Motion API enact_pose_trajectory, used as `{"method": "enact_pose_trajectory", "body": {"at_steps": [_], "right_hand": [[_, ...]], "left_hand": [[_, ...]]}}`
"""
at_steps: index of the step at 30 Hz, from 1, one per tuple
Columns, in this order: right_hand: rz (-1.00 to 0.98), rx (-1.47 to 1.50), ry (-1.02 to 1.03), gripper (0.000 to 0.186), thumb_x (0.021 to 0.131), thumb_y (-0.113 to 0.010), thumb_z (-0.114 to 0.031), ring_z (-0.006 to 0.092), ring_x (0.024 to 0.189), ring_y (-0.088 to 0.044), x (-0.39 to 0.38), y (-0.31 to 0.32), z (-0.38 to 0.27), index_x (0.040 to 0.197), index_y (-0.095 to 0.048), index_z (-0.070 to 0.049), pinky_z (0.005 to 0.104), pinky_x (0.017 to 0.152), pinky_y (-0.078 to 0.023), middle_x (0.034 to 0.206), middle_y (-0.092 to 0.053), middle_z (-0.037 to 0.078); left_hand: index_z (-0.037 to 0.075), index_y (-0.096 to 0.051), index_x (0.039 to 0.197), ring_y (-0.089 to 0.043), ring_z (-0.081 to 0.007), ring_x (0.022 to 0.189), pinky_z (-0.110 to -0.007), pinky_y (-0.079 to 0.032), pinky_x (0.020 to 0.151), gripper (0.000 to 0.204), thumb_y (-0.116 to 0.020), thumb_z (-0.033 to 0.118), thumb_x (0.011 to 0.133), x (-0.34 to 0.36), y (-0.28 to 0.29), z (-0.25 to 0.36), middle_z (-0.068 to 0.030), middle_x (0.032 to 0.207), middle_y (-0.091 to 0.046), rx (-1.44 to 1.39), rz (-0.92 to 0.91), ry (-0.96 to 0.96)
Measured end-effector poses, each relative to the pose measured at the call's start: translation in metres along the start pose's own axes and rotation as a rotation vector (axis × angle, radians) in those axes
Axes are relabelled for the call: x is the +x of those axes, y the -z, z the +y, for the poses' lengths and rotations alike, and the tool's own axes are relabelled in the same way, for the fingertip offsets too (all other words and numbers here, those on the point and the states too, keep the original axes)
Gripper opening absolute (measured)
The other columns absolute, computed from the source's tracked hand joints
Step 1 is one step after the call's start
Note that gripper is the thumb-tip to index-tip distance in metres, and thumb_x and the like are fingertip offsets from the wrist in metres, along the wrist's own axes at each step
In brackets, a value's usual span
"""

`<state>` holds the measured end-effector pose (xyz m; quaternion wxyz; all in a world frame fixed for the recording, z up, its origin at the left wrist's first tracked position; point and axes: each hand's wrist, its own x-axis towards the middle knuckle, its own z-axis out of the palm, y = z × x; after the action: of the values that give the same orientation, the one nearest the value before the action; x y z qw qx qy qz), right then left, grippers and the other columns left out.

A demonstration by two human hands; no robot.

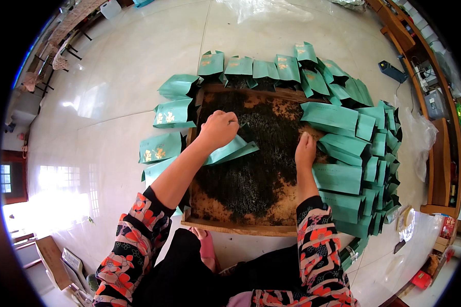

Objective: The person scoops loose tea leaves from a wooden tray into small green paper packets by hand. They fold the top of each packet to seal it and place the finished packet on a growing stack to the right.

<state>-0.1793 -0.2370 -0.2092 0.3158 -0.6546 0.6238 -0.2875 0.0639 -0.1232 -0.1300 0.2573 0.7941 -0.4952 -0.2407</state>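
A shallow wooden tray (241, 230) holds dark loose leaves (256, 179), with bare brown patches showing. My left hand (217, 128) is closed over the left-centre of the leaves, fingers curled on something I cannot make out, above a green bag (230, 152) lying inside the tray. My right hand (305, 149) is closed at the tray's right side, beside the bags stacked there; what its fingers grip, if anything, is hidden.
Green pouches (338, 174) crowd the right, back and left sides on the tiled floor (112, 92). Wooden shelving (438, 174) runs along the right, near crumpled plastic (420, 138) and a dark device (392, 70). A cardboard piece (51, 256) stands at lower left.
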Motion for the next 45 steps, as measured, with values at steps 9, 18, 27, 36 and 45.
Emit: {"method": "enact_pose_trajectory", "body": {"at_steps": [9, 18, 27, 36, 45], "right_hand": [[0.05, 0.302, 0.23, 0.038, 0.096, -0.038, -0.026, 0.03, 0.11, -0.05, -0.018, -0.039, -0.001, 0.121, -0.049, 0.0, 0.0355, 0.094, -0.037, 0.119, -0.053, 0.017], [-0.455, 1.536, -0.805, 0.043, 0.089, -0.051, -0.04, 0.0218, 0.093, -0.058, -0.034, -0.057, -0.027, 0.112, -0.056, -0.004, 0.0336, 0.081, -0.047, 0.106, -0.06, 0.008], [-0.604, 1.891, -0.577, 0.05, 0.091, -0.041, -0.041, 0.0292, 0.101, -0.056, -0.064, -0.033, -0.043, 0.115, -0.052, 0.002, 0.0393, 0.089, -0.046, 0.113, -0.057, 0.017], [-0.673, 1.995, -0.545, 0.044, 0.091, -0.035, -0.041, 0.0361, 0.103, -0.053, -0.082, 0.025, -0.08, 0.109, -0.056, -0.007, 0.0564, 0.088, -0.041, 0.109, -0.058, 0.017], [-0.536, 1.93, -0.547, 0.041, 0.085, -0.049, -0.041, 0.034, 0.097, -0.056, -0.096, 0.089, -0.149, 0.108, -0.057, -0.008, 0.0566, 0.087, -0.043, 0.107, -0.059, 0.014]], "left_hand": [[0.005, -0.062, 0.085, -0.054, -0.0348, 0.096, -0.042, -0.043, 0.083, 0.024, -0.046, 0.022, 0.079, 0.065, -0.053, -0.05, -0.0179, 0.096, -0.059, -0.11, -0.191, -0.138], [0.001, -0.059, 0.082, -0.049, -0.0248, 0.108, -0.03, -0.037, 0.088, 0.018, -0.049, 0.016, 0.077, 0.02, -0.038, 0.021, -0.0181, 0.112, -0.054, -0.491, -0.339, 0.018], [0.005, -0.06, 0.084, -0.048, -0.0353, 0.107, -0.039, -0.038, 0.093, 0.015, -0.055, 0.015, 0.074, -0.053, 0.023, 0.055, -0.0182, 0.112, -0.053, -0.091, -0.037, -0.29], [0.009, -0.065, 0.082, -0.056, -0.0324, 0.083, -0.042, -0.046, 0.072, 0.016, -0.059, 0.022, 0.078, -0.091, 0.057, 0.08, -0.0124, 0.088, -0.055, 0.177, -0.095, -0.211], [0.003, -0.064, 0.073, -0.056, -0.0356, 0.079, -0.044, -0.045, 0.07, 0.018, -0.057, 0.02, 0.075, -0.078, 0.041, 0.092, -0.0176, 0.074, -0.058, 0.207, -0.001, -0.367]]}}
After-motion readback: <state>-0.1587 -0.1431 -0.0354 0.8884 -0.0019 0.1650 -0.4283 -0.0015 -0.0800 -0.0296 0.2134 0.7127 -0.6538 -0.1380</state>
